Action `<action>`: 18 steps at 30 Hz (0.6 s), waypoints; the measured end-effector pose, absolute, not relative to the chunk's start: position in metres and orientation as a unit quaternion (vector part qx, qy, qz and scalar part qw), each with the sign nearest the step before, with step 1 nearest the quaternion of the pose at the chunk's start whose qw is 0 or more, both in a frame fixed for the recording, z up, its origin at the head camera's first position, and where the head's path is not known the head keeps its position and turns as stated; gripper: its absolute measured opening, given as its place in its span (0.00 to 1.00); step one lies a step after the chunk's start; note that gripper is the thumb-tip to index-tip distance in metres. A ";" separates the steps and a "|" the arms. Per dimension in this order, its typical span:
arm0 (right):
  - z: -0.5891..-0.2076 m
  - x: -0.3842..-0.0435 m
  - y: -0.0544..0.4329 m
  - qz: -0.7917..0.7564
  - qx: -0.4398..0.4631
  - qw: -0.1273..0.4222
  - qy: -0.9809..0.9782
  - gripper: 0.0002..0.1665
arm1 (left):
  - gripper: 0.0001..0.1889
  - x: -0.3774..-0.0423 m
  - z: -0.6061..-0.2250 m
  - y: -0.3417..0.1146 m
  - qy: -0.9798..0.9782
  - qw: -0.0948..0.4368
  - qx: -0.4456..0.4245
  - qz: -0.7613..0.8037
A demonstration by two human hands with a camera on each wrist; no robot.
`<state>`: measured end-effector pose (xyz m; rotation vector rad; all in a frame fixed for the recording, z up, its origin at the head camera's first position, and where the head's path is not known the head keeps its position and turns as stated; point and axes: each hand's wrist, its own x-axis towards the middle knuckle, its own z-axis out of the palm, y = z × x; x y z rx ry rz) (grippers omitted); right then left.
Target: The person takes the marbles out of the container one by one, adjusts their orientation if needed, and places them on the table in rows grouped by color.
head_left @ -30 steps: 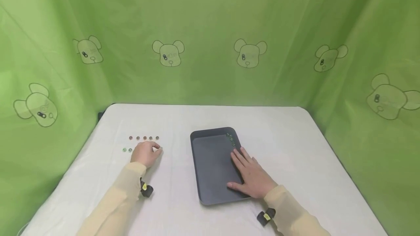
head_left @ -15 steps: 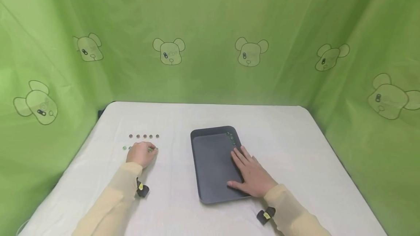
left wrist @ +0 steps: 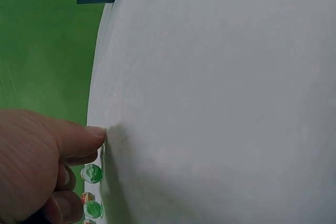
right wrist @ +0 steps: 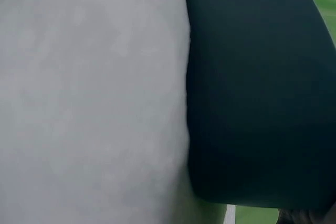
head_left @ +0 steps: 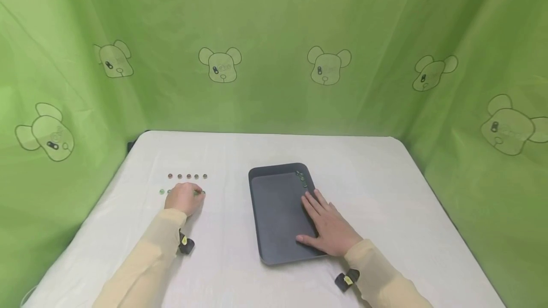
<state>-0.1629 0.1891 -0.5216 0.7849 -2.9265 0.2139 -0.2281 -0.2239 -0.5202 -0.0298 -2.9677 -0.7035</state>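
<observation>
My left hand (head_left: pixel 183 197) is over a row of small green-patterned glass marbles, thumb and index finger pinching at the row's right end, where a green marble (head_left: pixel 203 192) shows at the fingertips. The left wrist view has another green marble (left wrist: pixel 93 173) close below the thumb, while the other fingers are curled. Part of the row is hidden under the hand; at its left end a green marble (head_left: pixel 161 191) is visible. My right hand (head_left: pixel 330 231) lies with straight, spread fingers across the right side of a dark grey rectangular tray (head_left: pixel 278 213).
Several reddish-brown marbles (head_left: pixel 189 176) form a straight row behind the green one. More green marbles (head_left: pixel 302 179) sit in the tray's far right corner. A white cloth covers the table (head_left: pixel 231 279), and a green curtain (head_left: pixel 274 108) surrounds its back and sides.
My left hand has moved slightly left from beyond the row's right end, bringing a marble into line beside the others. The right hand and the tray have stayed in place.
</observation>
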 end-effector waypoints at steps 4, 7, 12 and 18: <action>-0.522 -0.163 0.189 0.070 0.257 0.048 -0.963 0.61 | 0.12 -0.229 -0.520 -0.223 -0.973 0.046 -0.009 -0.227; -0.522 -0.163 0.190 0.068 0.256 0.046 -0.963 0.61 | 0.12 -0.230 -0.521 -0.222 -0.973 0.046 -0.010 -0.225; -0.521 -0.163 0.190 0.064 0.256 0.047 -0.963 0.61 | 0.13 -0.230 -0.522 -0.222 -0.972 0.047 -0.013 -0.230; -0.521 -0.163 0.189 0.065 0.257 0.050 -0.963 0.61 | 0.13 -0.231 -0.523 -0.222 -0.972 0.053 -0.011 -0.228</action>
